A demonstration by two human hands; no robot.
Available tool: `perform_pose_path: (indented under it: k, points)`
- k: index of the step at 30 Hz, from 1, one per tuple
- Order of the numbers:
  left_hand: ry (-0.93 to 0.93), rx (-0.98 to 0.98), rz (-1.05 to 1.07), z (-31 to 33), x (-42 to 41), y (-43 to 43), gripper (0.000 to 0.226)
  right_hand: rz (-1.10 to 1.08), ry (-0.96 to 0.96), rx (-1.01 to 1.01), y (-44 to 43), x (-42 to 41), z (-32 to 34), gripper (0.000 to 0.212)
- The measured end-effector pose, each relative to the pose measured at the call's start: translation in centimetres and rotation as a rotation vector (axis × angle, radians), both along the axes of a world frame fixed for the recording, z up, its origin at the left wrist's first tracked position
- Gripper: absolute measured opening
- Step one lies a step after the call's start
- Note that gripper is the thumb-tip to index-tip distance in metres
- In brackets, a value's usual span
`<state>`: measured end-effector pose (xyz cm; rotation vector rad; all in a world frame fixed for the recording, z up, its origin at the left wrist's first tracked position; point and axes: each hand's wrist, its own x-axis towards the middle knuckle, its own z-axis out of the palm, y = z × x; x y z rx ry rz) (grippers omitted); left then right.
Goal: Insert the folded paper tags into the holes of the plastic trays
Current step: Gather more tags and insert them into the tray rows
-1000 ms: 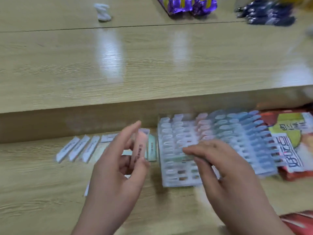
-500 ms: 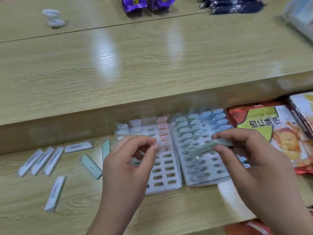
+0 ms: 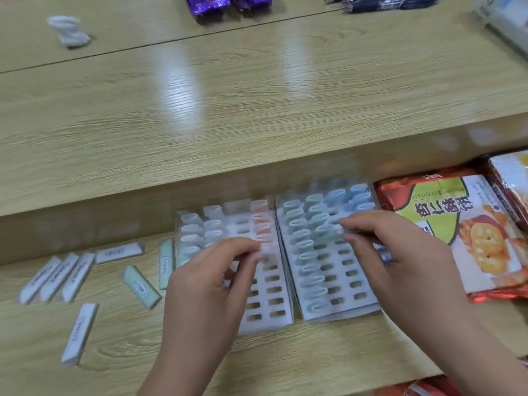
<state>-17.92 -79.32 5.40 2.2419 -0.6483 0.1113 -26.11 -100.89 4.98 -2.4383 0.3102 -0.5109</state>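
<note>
Two trays (image 3: 337, 307) about half filled; loose tags (image 3: 140, 285) wait on table (image 3: 128, 352); left hand (image 3: 205, 284) and right hand (image 3: 400, 261) fingers each pinching a tag.

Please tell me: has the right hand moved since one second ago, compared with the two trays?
Yes. The right hand has moved right and farther away, from the left tray onto the right tray, and now pinches a green tag there.

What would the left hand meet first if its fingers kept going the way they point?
Probably the pink tags in the left tray; the left hand points up-right toward them, though depth is unclear.
</note>
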Motion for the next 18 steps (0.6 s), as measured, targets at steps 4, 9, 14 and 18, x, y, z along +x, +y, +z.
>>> perform_pose_path:
  k: [4, 9, 14, 18]
  points:
    - [-0.022, 0.036, -0.014, -0.2, 0.0, 0.0, 0.011, 0.084, -0.017, -0.137, -0.4, 0.2, -0.3, 0.016]
    - [-0.077, 0.058, 0.003, -0.6, 0.0, 0.2, 0.009, 0.08, -0.043, -0.176, -0.5, 0.4, -0.6, 0.019]
    - [-0.091, 0.094, -0.025, -0.7, 0.1, 0.4, 0.012, 0.1, -0.041, -0.176, -0.7, 0.9, -0.7, 0.019]
    - [-0.128, 0.164, -0.101, -1.1, 0.1, 0.5, 0.009, 0.16, -0.049, -0.178, -1.2, 0.9, -0.6, 0.021]
